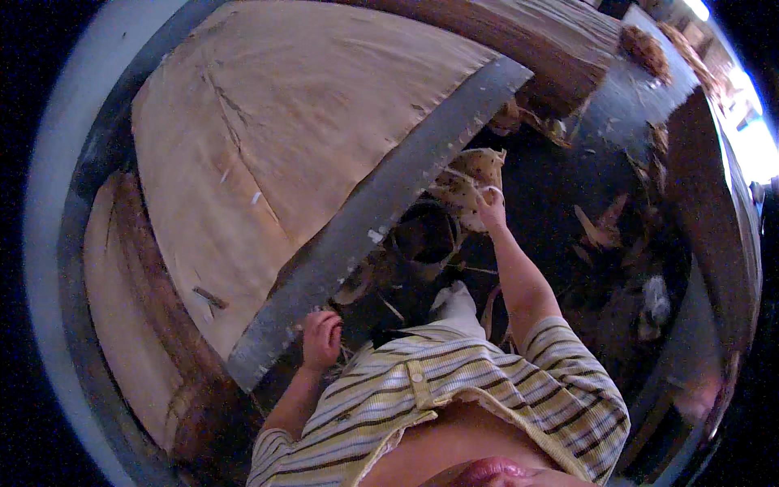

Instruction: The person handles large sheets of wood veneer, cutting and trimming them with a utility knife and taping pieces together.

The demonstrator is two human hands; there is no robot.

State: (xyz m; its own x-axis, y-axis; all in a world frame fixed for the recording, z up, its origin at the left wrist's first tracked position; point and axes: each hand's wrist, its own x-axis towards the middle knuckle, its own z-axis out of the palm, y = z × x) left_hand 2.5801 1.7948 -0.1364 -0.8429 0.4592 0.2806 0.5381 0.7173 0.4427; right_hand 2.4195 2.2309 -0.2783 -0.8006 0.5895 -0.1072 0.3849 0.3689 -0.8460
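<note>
My right hand [491, 207] reaches out past the table's far right side, its fingers closed on a spotted tan piece [469, 183], thin and sheet-like with a pale strip across it. My left hand [322, 337] is curled by the near corner of the grey table edge [357, 223]; whether anything small sits in its fingers is hidden. On the table lies a large stack of thin tan wood veneer sheets [300, 105], the top one split by a long crack. A short dark scrap [209, 297] rests on it near the front.
A dark round container [423, 235] stands below the table edge. Veneer scraps [602, 226] litter the dark floor at right. More veneer stacks stand at the left [130, 300], at the back [519, 36] and at the far right [706, 211].
</note>
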